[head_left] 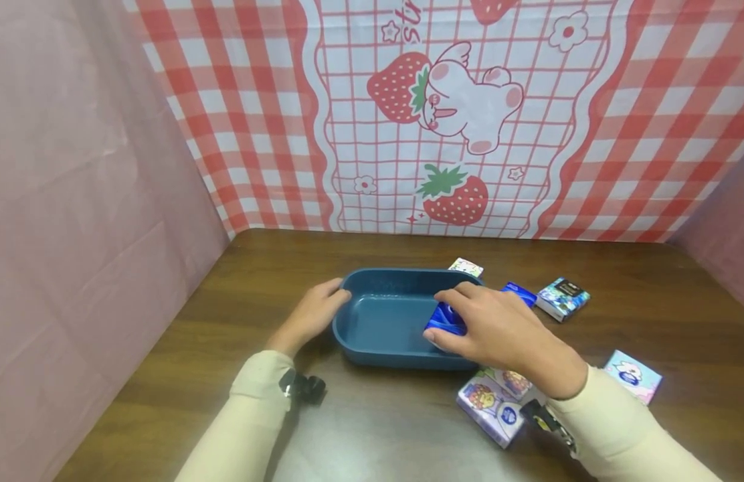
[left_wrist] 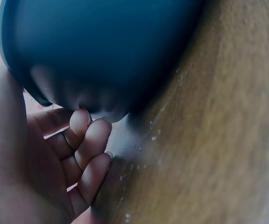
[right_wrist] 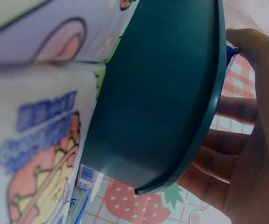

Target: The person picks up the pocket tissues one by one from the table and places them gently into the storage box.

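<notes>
A dark teal oval tub (head_left: 384, 321) rests on the wooden table. My left hand (head_left: 314, 311) grips its left end, thumb over the rim; the left wrist view has the curled fingers (left_wrist: 93, 140) against the outer wall. My right hand (head_left: 498, 325) reaches over the tub's right end and holds a shiny blue packet (head_left: 445, 320) between thumb and fingers, inside the rim outline. Most of that packet is hidden by the hand; only its blue corner (right_wrist: 230, 53) shows past the rim in the right wrist view.
Right of the tub lie another blue packet (head_left: 519, 294), a blue floral packet with a black label (head_left: 563, 298) and a pastel packet (head_left: 633, 376). Purple cartoon packets (head_left: 491, 405) lie in front, under the right wrist. A small white packet (head_left: 466, 268) sits behind the tub.
</notes>
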A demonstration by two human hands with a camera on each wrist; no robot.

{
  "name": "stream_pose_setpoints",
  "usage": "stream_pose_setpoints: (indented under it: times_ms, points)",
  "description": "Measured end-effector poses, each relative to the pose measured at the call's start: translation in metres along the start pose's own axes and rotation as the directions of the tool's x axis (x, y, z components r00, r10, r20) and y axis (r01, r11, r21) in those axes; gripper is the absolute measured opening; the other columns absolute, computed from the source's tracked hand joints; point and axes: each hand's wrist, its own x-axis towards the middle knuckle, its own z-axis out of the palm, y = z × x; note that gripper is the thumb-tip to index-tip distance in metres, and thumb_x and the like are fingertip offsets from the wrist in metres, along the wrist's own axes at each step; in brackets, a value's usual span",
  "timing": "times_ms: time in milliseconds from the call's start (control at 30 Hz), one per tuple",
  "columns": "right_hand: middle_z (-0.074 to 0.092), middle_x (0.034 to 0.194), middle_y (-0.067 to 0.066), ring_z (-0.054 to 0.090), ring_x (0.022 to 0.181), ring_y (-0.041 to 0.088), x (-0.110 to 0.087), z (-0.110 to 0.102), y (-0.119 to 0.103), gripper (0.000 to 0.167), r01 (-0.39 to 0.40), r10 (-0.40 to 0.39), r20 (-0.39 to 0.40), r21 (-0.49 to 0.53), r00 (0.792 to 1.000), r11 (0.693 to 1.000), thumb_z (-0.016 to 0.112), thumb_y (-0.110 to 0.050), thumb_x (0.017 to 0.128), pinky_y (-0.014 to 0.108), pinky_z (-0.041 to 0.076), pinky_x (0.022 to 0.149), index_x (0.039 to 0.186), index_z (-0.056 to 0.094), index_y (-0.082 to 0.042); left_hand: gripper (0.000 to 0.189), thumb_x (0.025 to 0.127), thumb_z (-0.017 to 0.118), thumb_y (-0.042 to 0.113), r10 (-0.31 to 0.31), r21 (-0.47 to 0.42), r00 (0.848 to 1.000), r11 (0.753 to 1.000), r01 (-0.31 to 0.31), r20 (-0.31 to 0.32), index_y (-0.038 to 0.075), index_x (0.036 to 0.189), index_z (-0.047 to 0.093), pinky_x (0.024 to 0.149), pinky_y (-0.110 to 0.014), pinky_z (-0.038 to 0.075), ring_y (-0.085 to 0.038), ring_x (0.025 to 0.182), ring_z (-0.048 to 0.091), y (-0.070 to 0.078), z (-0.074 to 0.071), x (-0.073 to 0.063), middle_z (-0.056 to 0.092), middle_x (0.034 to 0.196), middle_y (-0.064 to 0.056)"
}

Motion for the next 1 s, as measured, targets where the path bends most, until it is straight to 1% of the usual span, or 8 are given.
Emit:
stream_pose_setpoints:
  times_ms: [200, 333, 467, 667, 800, 900, 1000]
  points:
    - [0.069, 0.117, 0.008, 0.07, 0.093, 0.026, 0.004, 0.001, -0.001, 0.068, 0.022, -0.022, -0.006, 0.004, 1.0, 1.0, 0.059, -0.071, 0.087, 0.042, 0.059, 0.066, 0.128, 0.067, -0.017, 0.035, 0.1, 0.052, 0.034, 0.021, 0.006, 1.0, 1.0, -0.021, -0.003, 0.013, 0.124, 0.066, 0.097, -0.049, 0.049, -0.023, 0.103, 0.06, 0.001, 0.0, 0.002, 0.067, 0.113, -0.003]
    - [0.068, 0.118, 0.008, 0.069, 0.096, 0.026, 0.007, 0.001, -0.002, 0.067, 0.025, -0.025, 0.012, 0.006, 1.0, 1.0, 0.061, -0.068, 0.087, 0.042, 0.059, 0.067, 0.129, 0.067, -0.017, 0.036, 0.099, 0.052, 0.033, 0.018, 0.005, 1.0, 1.0, -0.018, -0.005, 0.012, 0.126, 0.066, 0.099, -0.048, 0.048, -0.023, 0.104, 0.06, 0.001, 0.0, 0.002, 0.067, 0.114, -0.003]
    - [0.069, 0.117, 0.008, 0.069, 0.096, 0.026, 0.01, 0.003, -0.004, 0.065, 0.036, -0.036, 0.017, 0.013, 0.999, 0.999, 0.064, -0.066, 0.086, 0.041, 0.059, 0.066, 0.128, 0.067, -0.016, 0.036, 0.099, 0.052, 0.032, 0.022, 0.009, 1.0, 1.0, -0.022, -0.007, 0.012, 0.125, 0.066, 0.099, -0.047, 0.048, -0.023, 0.103, 0.06, 0.0, 0.0, 0.001, 0.068, 0.113, -0.004]
    - [0.068, 0.117, 0.009, 0.067, 0.099, 0.026, 0.014, 0.005, -0.006, 0.064, 0.054, -0.054, 0.038, 0.02, 0.998, 0.998, 0.062, -0.066, 0.088, 0.042, 0.059, 0.068, 0.128, 0.066, -0.016, 0.037, 0.099, 0.052, 0.032, 0.012, 0.008, 1.0, 1.0, -0.012, -0.005, 0.012, 0.127, 0.066, 0.101, -0.047, 0.047, -0.023, 0.105, 0.06, 0.001, 0.0, 0.001, 0.067, 0.115, -0.004]
    - [0.068, 0.115, 0.008, 0.066, 0.099, 0.025, 0.016, 0.006, -0.007, 0.065, 0.073, -0.074, 0.026, 0.017, 0.997, 0.997, 0.062, -0.066, 0.088, 0.042, 0.059, 0.068, 0.127, 0.067, -0.015, 0.037, 0.099, 0.052, 0.032, 0.011, 0.007, 1.0, 1.0, -0.011, -0.005, 0.011, 0.127, 0.065, 0.101, -0.047, 0.047, -0.024, 0.106, 0.06, 0.001, 0.0, 0.001, 0.067, 0.116, -0.005]
    - [0.068, 0.113, 0.008, 0.067, 0.097, 0.024, 0.019, 0.006, -0.008, 0.065, 0.087, -0.087, 0.016, 0.016, 0.996, 0.996, 0.063, -0.066, 0.087, 0.04, 0.059, 0.067, 0.127, 0.067, -0.015, 0.036, 0.099, 0.052, 0.031, 0.019, 0.012, 1.0, 1.0, -0.019, -0.008, 0.011, 0.125, 0.066, 0.1, -0.047, 0.047, -0.024, 0.104, 0.06, 0.001, 0.0, 0.001, 0.067, 0.114, -0.005]
    - [0.069, 0.113, 0.007, 0.067, 0.097, 0.024, 0.021, 0.006, -0.009, 0.065, 0.094, -0.094, 0.025, 0.021, 0.995, 0.995, 0.064, -0.065, 0.086, 0.039, 0.059, 0.068, 0.127, 0.067, -0.015, 0.034, 0.098, 0.052, 0.03, 0.026, 0.015, 1.0, 1.0, -0.026, -0.013, 0.011, 0.122, 0.067, 0.099, -0.046, 0.047, -0.023, 0.103, 0.06, 0.001, 0.0, 0.001, 0.068, 0.112, -0.005]
